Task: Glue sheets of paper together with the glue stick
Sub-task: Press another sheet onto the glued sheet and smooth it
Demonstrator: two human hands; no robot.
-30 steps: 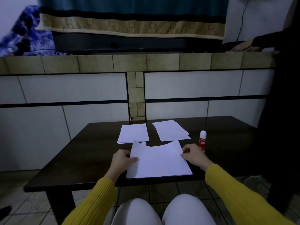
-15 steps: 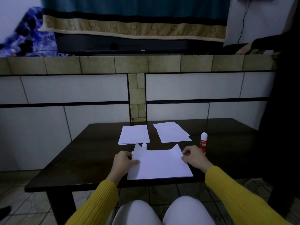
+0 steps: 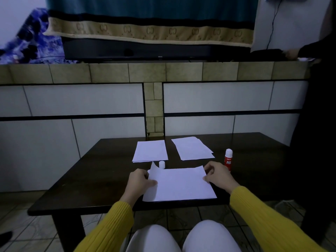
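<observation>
From my seat, the left hand [image 3: 141, 180] pinches the top sheet [image 3: 180, 184] at its nine o'clock edge, thumb on top, the far-left corner lifted. This paper is light, limp and easily creased, so I'd hold it by the edges and lower it flat. It lies on the dark table [image 3: 91, 179], near edge, with the white cap [image 3: 161, 164] at its eleven o'clock. The right hand [image 3: 217, 174] seems to pinch the three o'clock edge, though the dim view blurs the fingers. The glue stick [image 3: 228, 159] stands upright at two o'clock.
</observation>
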